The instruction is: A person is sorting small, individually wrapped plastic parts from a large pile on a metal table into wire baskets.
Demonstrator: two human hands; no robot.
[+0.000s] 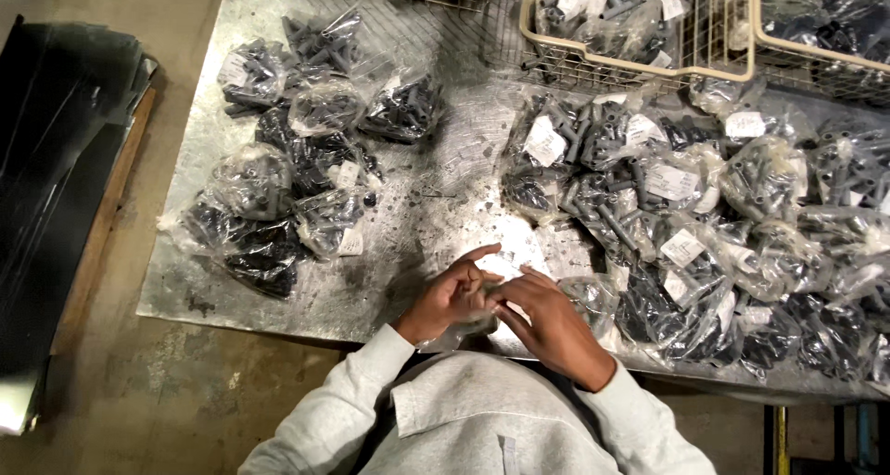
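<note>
Pinching a small clear bag [482, 290] between left hand [450, 299] and right hand [547, 322], fingers closed, near table edge [278, 313]; working best gripping close, keeping parts inside.

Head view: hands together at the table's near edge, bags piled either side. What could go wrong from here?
1. The left hand and right hand work at the near edge of the metal table; anything they drop could fall to the floor.
2. The right-side bag heap crowds the right hand, so a nudge may shift bags.
3. Glare hides what the hands hold.
</note>
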